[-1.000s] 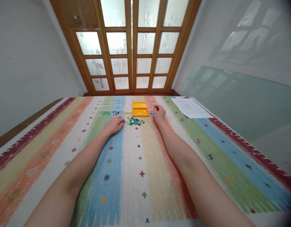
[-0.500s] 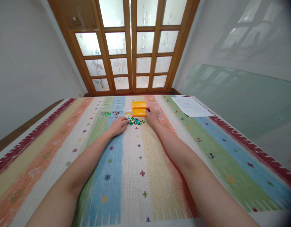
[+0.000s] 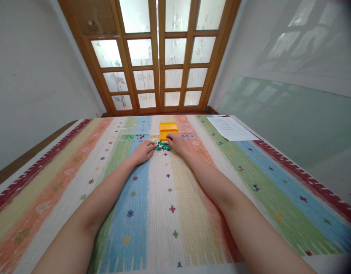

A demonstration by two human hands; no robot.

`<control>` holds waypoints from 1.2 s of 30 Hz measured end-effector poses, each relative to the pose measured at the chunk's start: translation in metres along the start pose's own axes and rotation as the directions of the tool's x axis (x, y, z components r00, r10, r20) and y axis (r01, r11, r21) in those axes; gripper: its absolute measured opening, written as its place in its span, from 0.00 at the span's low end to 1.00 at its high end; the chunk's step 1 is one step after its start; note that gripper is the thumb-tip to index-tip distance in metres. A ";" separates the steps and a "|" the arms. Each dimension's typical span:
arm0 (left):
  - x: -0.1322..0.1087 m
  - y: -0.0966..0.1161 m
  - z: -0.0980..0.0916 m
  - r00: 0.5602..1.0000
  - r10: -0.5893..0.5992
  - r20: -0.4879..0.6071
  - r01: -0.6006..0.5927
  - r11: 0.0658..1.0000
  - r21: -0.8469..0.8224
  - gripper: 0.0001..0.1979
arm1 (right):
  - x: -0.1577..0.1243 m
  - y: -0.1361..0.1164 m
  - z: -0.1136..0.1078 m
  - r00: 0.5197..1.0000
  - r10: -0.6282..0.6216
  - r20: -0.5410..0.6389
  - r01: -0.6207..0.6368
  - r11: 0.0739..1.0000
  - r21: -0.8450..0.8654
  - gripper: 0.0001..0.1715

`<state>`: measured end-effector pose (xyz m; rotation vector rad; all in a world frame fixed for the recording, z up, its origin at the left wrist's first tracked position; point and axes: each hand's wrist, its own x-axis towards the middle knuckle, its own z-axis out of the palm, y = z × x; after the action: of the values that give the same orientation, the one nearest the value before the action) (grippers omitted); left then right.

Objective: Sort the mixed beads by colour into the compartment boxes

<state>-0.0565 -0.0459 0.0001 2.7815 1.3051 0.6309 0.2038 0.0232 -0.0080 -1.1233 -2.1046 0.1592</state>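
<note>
A small heap of tiny coloured pieces (image 3: 162, 145) lies on the striped cloth far out in front of me. My left hand (image 3: 143, 150) rests knuckles-up at the heap's left edge, fingers curled toward the pieces. My right hand (image 3: 176, 142) sits at the heap's right edge, fingers bent down onto the pieces; what they pinch is too small to see. Just behind the heap stands an orange tray (image 3: 168, 129). Clear compartments (image 3: 134, 136) holding green, dark and yellow bits sit left of the tray, and another clear one (image 3: 187, 135) with blue bits sits right of it.
The striped cloth (image 3: 169, 198) covers the whole table. A printed sheet of paper (image 3: 230, 128) lies at the far right. A glass panel (image 3: 295, 114) leans along the right wall. Wooden doors with frosted panes (image 3: 161, 61) stand beyond the table's far edge.
My right hand has moved left, from the clear compartment right of the orange tray to the right edge of the heap. My left hand has crept slightly right toward the heap.
</note>
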 end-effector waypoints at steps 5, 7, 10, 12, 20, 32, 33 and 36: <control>-0.001 -0.008 0.002 0.998 -0.042 -0.036 0.041 0.999 -0.011 0.16 | 0.000 -0.002 0.000 1.000 0.003 0.021 -0.003 1.000 -0.012 0.12; -0.001 -0.011 0.003 0.997 -0.066 -0.049 0.066 0.998 -0.014 0.15 | 0.000 -0.003 -0.001 0.999 0.002 0.036 -0.002 1.000 -0.018 0.13; -0.001 -0.014 0.002 0.993 -0.101 -0.055 0.101 0.995 -0.007 0.12 | 0.000 -0.005 -0.002 0.998 -0.005 0.062 0.007 0.999 -0.036 0.13; -0.001 -0.014 0.001 0.991 -0.124 -0.050 0.124 0.992 0.000 0.11 | 0.000 -0.006 -0.002 0.997 -0.010 0.078 0.014 0.999 -0.052 0.13; -0.003 -0.015 -0.002 0.975 -0.215 -0.055 0.217 0.976 0.021 0.10 | -0.002 -0.019 -0.005 0.978 -0.131 0.163 0.151 0.982 -0.116 0.13; 0.000 -0.017 0.005 0.956 -0.291 -0.047 0.280 0.947 -0.159 0.13 | -0.005 -0.039 -0.003 0.934 -0.243 0.260 0.282 0.952 -0.123 0.11; 0.000 -0.020 0.005 0.950 -0.305 -0.059 0.294 0.944 -0.147 0.13 | -0.005 -0.040 -0.003 0.930 -0.255 0.264 0.293 0.949 -0.116 0.11; -0.003 -0.027 0.005 0.943 -0.322 -0.081 0.313 0.944 -0.105 0.12 | -0.006 -0.044 0.000 0.902 -0.325 0.283 0.361 0.929 -0.085 0.13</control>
<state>-0.0759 -0.0295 -0.0100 2.4177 1.6514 0.7882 0.1764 -0.0088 0.0074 -0.8185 -2.5521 -0.0044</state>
